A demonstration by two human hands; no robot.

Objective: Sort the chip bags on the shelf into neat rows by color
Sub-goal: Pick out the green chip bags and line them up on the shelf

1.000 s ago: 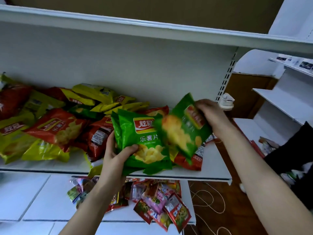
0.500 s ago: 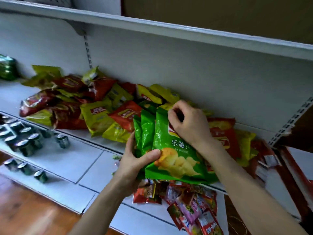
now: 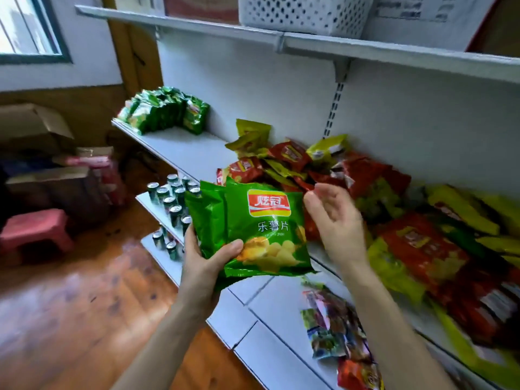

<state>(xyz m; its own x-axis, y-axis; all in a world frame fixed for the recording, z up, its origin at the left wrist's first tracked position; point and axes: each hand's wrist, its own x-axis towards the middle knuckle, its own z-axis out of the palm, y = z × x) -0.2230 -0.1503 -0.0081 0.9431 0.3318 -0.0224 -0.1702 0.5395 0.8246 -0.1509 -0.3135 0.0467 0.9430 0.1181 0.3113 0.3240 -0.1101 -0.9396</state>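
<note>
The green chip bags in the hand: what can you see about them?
The green chip bags are a stack of shiny, crinkly packets, held upright before the shelf. The front one shows a red and yellow logo, white writing and pictured chips. The left hand grips their lower corner, thumb in front.

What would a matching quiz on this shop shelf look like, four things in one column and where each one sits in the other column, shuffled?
Things:
1. stack of green bags
2. white basket
3. cans
4. pink stool

Places:
A. on the wooden floor
B. gripped by the left hand
C. on the top shelf
D. on ledges below the chip shelf

Pairs: 1-B, 2-C, 3-D, 4-A
</note>
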